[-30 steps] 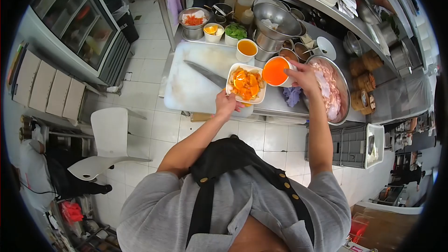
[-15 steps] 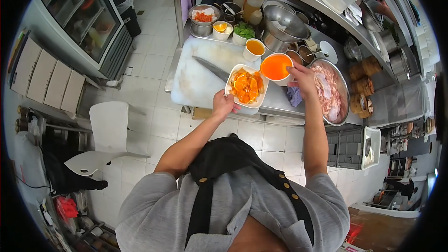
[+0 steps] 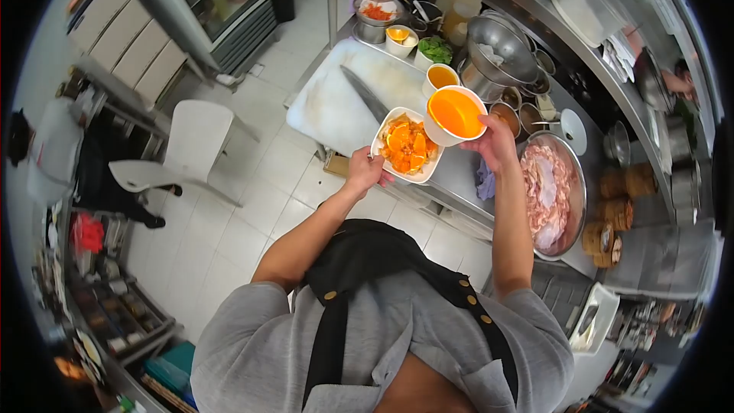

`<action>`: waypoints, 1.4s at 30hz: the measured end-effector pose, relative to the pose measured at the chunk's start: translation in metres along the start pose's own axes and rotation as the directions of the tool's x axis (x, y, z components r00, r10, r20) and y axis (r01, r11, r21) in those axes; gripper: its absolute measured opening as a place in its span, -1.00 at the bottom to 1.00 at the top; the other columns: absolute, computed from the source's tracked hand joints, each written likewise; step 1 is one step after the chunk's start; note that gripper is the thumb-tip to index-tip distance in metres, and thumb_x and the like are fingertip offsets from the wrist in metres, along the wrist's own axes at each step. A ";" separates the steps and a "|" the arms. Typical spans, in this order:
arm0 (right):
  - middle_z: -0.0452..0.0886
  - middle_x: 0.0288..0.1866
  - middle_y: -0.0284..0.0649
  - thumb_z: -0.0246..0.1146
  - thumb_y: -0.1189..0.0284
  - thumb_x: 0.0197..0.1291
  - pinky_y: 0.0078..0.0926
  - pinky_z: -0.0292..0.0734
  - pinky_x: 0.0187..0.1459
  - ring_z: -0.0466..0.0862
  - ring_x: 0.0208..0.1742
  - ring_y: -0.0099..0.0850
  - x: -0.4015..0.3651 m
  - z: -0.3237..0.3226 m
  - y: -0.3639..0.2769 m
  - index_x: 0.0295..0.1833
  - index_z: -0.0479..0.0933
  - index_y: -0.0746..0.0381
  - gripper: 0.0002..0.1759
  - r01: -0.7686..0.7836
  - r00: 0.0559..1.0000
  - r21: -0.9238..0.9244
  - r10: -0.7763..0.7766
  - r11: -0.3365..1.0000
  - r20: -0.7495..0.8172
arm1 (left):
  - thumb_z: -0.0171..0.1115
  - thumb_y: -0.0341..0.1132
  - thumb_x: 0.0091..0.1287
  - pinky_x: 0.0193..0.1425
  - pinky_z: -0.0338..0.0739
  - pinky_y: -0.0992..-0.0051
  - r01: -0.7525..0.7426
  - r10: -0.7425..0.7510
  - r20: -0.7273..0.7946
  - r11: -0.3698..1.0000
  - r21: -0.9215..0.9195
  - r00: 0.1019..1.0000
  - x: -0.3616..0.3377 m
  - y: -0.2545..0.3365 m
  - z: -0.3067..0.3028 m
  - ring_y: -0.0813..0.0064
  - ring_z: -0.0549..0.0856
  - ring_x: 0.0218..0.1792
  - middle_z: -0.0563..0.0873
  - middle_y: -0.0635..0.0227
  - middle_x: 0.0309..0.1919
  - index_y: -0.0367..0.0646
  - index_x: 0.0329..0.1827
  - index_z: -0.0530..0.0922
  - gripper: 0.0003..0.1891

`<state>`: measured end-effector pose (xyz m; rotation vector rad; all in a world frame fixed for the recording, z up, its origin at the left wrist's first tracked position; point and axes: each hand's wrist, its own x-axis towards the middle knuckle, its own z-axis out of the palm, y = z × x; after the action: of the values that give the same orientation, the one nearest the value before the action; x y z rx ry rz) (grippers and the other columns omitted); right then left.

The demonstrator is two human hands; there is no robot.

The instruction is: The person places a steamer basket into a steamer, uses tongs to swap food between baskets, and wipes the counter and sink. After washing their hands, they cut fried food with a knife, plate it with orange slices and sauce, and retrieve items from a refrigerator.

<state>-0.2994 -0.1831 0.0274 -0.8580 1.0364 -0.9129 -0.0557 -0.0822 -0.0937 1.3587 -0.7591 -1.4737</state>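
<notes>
My left hand (image 3: pixel 366 171) grips the near-left rim of a white bowl (image 3: pixel 422 177). Fried-looking pieces topped with orange slices (image 3: pixel 407 142) fill it. My right hand (image 3: pixel 497 142) is closed round the right side of a white tub (image 3: pixel 439 134) of orange liquid (image 3: pixel 456 112). The tub leans toward the bowl, its base close to the bowl's right edge; I see no liquid falling. Behind them stands a smaller cup (image 3: pixel 442 76) of amber liquid. A knife (image 3: pixel 363 92) lies on the white cutting board (image 3: pixel 321 99) left of the bowl.
A large metal basin (image 3: pixel 579 206) of raw meat stands right of my right forearm. Metal bowls (image 3: pixel 501 50), bottles and greens (image 3: pixel 436 50) line the back under a shelf. A white chair (image 3: pixel 191 138) and another person (image 3: pixel 99 164) are at the left.
The tub in my right hand has come left, nearer the bowl, and leans more toward it. My left hand keeps hold of the bowl. The camera view has turned.
</notes>
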 end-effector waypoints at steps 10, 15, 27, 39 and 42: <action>0.60 -0.08 -0.09 -0.03 0.32 0.33 -0.18 0.62 -0.26 0.64 -0.19 -0.23 0.010 -0.057 0.011 0.07 0.39 0.32 -0.66 -0.052 0.996 -0.003 0.052 0.999 0.066 | -0.15 -0.51 0.33 -0.62 0.59 0.46 -0.042 0.007 -0.293 0.993 -0.113 0.956 -0.066 -0.021 0.021 0.31 0.72 -0.56 0.67 -0.02 -0.37 -0.51 -0.01 0.40 -0.73; 0.59 -0.13 -0.06 -0.07 0.33 0.34 -0.17 0.62 -0.30 0.65 -0.24 -0.22 0.036 -0.107 0.057 0.06 0.37 0.35 -0.65 -0.023 0.997 -0.177 0.011 0.984 -0.070 | -0.14 -0.51 0.31 -0.63 0.61 0.47 -0.045 -0.010 -0.434 0.992 -0.116 0.901 -0.101 -0.029 0.002 0.30 0.72 -0.57 0.67 -0.01 -0.39 -0.50 -0.04 0.41 -0.74; 0.59 -0.19 -0.24 0.11 0.34 0.24 -0.41 0.59 -0.33 0.63 -0.31 -0.43 0.013 -0.074 0.032 0.03 0.47 0.28 -0.69 0.041 0.999 -0.171 -0.044 0.984 -0.012 | -0.14 -0.52 0.31 -0.65 0.59 0.48 -0.027 -0.018 -0.455 0.995 -0.093 0.890 -0.130 -0.038 -0.029 0.32 0.71 -0.58 0.66 0.03 -0.43 -0.50 -0.01 0.39 -0.74; 0.59 -0.17 -0.07 0.00 0.48 0.31 -0.23 0.69 -0.40 0.68 -0.30 -0.24 0.056 -0.121 0.132 -0.01 0.40 0.39 -0.77 -0.064 0.941 -0.205 -0.009 0.977 -0.339 | -0.18 -0.53 0.29 -0.62 0.58 0.47 -0.136 -0.025 -0.577 0.962 -0.235 0.817 -0.184 -0.058 -0.062 0.30 0.71 -0.57 0.66 0.03 -0.45 -0.50 -0.07 0.42 -0.74; 0.58 -0.11 -0.10 0.07 0.52 0.30 -0.32 0.69 -0.36 0.66 -0.25 -0.29 0.072 -0.128 0.138 0.04 0.39 0.34 -0.77 0.074 0.966 -0.111 -0.099 0.991 -0.237 | -0.18 -0.54 0.27 -0.63 0.58 0.47 -0.147 -0.094 -0.694 0.949 -0.280 0.714 -0.218 -0.080 -0.084 0.29 0.70 -0.58 0.66 0.02 -0.46 -0.50 -0.07 0.42 -0.74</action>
<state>-0.3753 -0.2170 -0.1560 -0.8972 1.2736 -1.0650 -0.0102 0.1600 -0.1009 1.4862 -0.0332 -0.8692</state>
